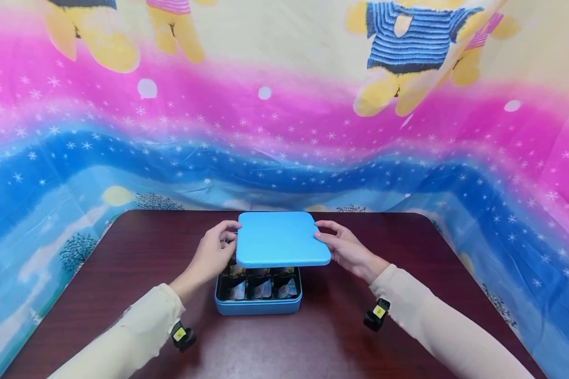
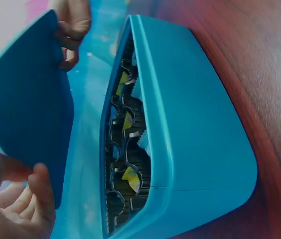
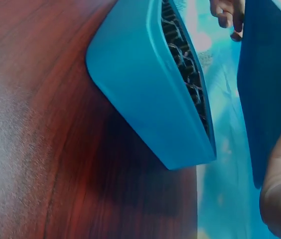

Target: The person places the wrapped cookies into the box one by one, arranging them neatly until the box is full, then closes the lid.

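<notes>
A flat blue lid hangs above a blue box, apart from it and shifted to the box's right. My left hand grips the lid's left edge; my right hand grips its right edge with the thumb on top. Inside the box, a black divided tray holds several small wrapped pieces in its compartments. The lid covers the rear of the box in the head view. Both wrist views show the gap between lid and box.
The box stands on a dark red-brown wooden table with rounded far corners. A printed cloth with bears and snowflakes hangs behind and along the sides. Black wrist cameras are strapped below both cream sleeves.
</notes>
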A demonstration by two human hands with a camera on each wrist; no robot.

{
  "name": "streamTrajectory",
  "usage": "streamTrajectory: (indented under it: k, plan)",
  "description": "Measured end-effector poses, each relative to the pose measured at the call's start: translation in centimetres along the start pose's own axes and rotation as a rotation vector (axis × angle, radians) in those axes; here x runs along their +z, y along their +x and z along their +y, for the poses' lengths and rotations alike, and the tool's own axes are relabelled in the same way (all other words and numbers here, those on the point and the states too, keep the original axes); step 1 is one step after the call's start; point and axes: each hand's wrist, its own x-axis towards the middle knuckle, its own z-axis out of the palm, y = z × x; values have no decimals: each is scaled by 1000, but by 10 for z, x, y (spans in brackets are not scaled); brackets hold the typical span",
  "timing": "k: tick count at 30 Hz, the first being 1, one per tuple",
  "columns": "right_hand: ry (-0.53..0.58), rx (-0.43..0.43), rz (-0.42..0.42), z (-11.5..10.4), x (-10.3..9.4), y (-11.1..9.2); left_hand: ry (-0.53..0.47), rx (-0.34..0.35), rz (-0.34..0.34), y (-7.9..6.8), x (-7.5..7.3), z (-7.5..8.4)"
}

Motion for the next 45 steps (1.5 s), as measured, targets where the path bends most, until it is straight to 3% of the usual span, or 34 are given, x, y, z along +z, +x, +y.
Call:
streamTrajectory:
  k: [4,13,20,25,45]
  plan:
    - [-36,-29,-17,2,4,-2,-112,-53,-47,-1,-7,-4]
    - [-295,-118,-96,9,3,-3,93,-24,-183,-8,-18,-12]
    - [-632,-269,-172,16,6,-4,149,31,-260,-10,-30,-20]
    - [-753,-300,-149,19,12,-3,188,47,-285,-9,-33,-24]
    - [-818,-274,-160,30,28,7,296,24,-319,-8,-39,-41]
